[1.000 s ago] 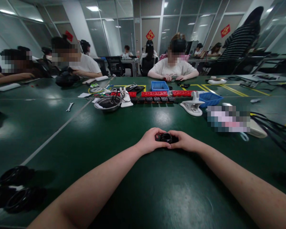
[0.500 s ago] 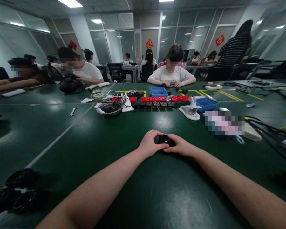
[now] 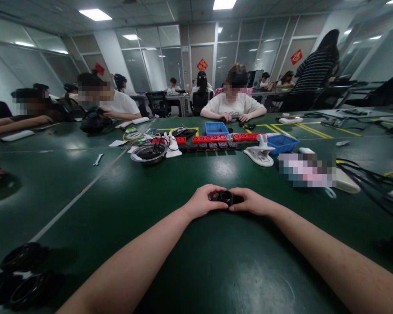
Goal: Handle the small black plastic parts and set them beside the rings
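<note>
Both hands meet around a small black round part (image 3: pixel 226 197), the left hand (image 3: pixel 201 201) curled against its left side and the right hand (image 3: pixel 250 202) pinching it from the right, fingertips closed on it so that only its ringed top shows between them (what lies under it is hidden). The part sits low over the green table (image 3: pixel 196 257), straight ahead of the person at the middle of the view, with both forearms stretched out along the tabletop. Nearer, at the lower left edge, a cluster of black rings (image 3: pixel 22 274) lies well apart from the hands. Farther out, past the hands, a metal bowl (image 3: pixel 148 153) holding dark cables stands to the left, just beside a row of red and black blocks (image 3: pixel 212 141); a white clamp stand (image 3: pixel 260 153) rests to the right of them, near a blue tray (image 3: pixel 283 143), and a second blue bin (image 3: pixel 216 127) sits behind the row. A wrench (image 3: pixel 98 159) lies alone on the left. At the far side of the table a person in a white shirt (image 3: pixel 232 104) sits with hands on the surface.
</note>
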`<move>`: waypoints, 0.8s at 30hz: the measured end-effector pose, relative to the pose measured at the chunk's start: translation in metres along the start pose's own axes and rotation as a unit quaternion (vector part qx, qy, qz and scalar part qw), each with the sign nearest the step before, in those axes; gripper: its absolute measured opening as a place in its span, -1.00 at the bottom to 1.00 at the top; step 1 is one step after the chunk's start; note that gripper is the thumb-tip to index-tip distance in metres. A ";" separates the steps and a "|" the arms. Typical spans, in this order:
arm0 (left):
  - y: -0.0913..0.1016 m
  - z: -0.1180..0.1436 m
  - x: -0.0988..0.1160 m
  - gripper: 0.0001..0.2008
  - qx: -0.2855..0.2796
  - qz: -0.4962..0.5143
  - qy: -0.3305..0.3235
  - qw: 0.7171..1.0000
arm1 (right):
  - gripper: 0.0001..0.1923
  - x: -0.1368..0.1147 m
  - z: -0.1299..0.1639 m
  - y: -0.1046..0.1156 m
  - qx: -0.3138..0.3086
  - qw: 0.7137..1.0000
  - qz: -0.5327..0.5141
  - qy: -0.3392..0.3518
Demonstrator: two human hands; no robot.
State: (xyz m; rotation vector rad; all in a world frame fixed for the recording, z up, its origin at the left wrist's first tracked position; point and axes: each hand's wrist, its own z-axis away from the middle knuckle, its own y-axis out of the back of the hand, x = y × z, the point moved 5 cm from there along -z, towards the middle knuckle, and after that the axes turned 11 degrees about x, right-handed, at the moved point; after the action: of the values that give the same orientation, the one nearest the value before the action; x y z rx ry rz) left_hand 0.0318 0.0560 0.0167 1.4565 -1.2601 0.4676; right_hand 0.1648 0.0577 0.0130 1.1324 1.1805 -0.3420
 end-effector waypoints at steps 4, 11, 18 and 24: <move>0.000 0.000 0.001 -0.53 -0.004 0.005 0.006 1.000 | -0.63 0.003 0.000 0.000 0.001 1.000 -0.002 0.001; -0.001 0.000 0.000 -0.54 -0.004 0.015 0.024 1.000 | -0.61 0.004 0.000 -0.001 0.009 1.000 -0.006 -0.007; -0.004 0.000 -0.001 -0.56 0.023 -0.015 0.034 0.999 | -0.67 0.006 -0.001 0.000 0.037 0.999 0.015 -0.013; -0.004 0.005 0.005 -0.61 0.121 -0.087 0.050 0.988 | -0.65 0.007 -0.001 -0.003 0.194 0.967 0.161 -0.028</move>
State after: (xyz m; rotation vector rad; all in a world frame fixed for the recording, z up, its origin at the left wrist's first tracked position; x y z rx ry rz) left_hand 0.0349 0.0488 0.0170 1.7085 -1.0124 0.5843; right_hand 0.1649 0.0599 0.0055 1.6209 0.8794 -0.3600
